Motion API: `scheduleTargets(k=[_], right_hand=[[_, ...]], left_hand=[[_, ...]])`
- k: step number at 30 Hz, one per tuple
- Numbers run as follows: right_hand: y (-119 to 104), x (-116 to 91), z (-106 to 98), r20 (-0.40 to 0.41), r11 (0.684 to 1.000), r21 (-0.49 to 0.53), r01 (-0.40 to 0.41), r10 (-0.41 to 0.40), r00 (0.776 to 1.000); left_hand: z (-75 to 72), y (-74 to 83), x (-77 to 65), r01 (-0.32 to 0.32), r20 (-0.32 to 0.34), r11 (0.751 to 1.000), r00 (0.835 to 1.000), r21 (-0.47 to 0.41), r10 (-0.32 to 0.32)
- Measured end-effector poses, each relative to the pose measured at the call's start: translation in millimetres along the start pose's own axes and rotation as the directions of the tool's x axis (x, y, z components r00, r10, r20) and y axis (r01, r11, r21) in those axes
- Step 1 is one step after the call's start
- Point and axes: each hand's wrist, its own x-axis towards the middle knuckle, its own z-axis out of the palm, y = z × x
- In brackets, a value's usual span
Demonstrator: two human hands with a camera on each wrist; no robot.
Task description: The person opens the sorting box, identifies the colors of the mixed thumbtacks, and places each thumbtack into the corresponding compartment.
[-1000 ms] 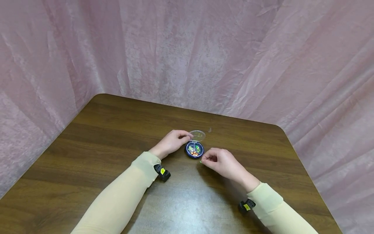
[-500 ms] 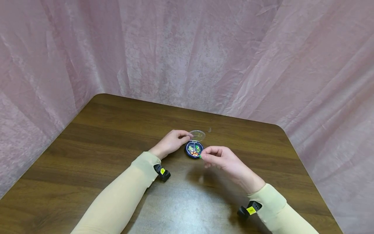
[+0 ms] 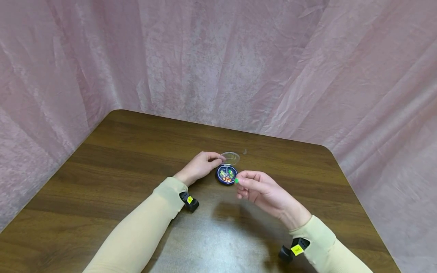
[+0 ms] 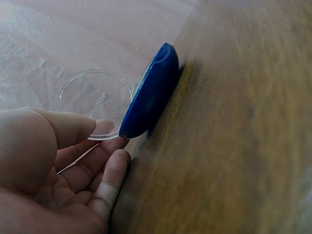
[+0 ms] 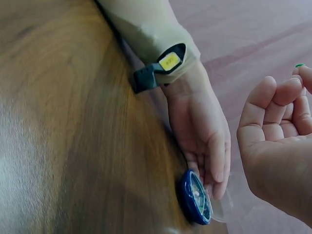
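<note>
A round blue pill case (image 3: 219, 179) stands on the table with its clear lid (image 3: 230, 157) raised. Inside, dividers part small round pieces: orange ones (image 3: 226, 179) at the front, pale green and green ones behind. My left hand (image 3: 199, 165) pinches the lid's edge between thumb and fingers; in the left wrist view the lid bears white lettering, and other fingertips reach the blue base (image 4: 153, 92). Just right of the case, my right hand (image 3: 264, 191) pinches a small bright green disc (image 3: 236, 181) between thumb and forefinger, raised above the tabletop, its other fingers loosely curled.
The case sits around the middle of a brown wood-grain table (image 3: 143, 140). A small pale mark (image 3: 244, 151) shows behind it. Pink curtains (image 3: 218, 64) hang beyond the table's back edge. Each wrist carries a black strapped camera (image 3: 189, 201).
My right hand has lifted off the tabletop with the green disc and turned, so the disc now shows at the fingertips beside the case. The left hand and case have stayed put.
</note>
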Motion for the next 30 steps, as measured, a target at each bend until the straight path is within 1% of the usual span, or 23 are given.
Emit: scheduleTargets(k=[7,11,19,30], right_hand=[[-0.5,-0.8,3.0,0.043,0.999,0.035,0.012,-0.014,0.999],[-0.8,-0.8,3.3,0.051,0.999,0.043,0.013,-0.016,0.999],[0.1,-0.7,1.0,0.051,0.999,0.046,0.010,-0.012,0.999],[4.9,-1.0,-4.0,0.031,0.999,0.036,-0.002,0.001,1.000]], left_hand=[[-0.2,0.6,-0.2,0.011,0.008,1.000,1.000,-0.014,-0.011],[-0.2,0.1,0.0,0.011,0.011,1.000,1.000,-0.010,-0.011],[-0.2,-0.7,1.3,0.002,0.006,1.000,1.000,-0.010,-0.002],[0.0,0.8,0.3,-0.012,0.007,1.000,1.000,-0.007,0.012]])
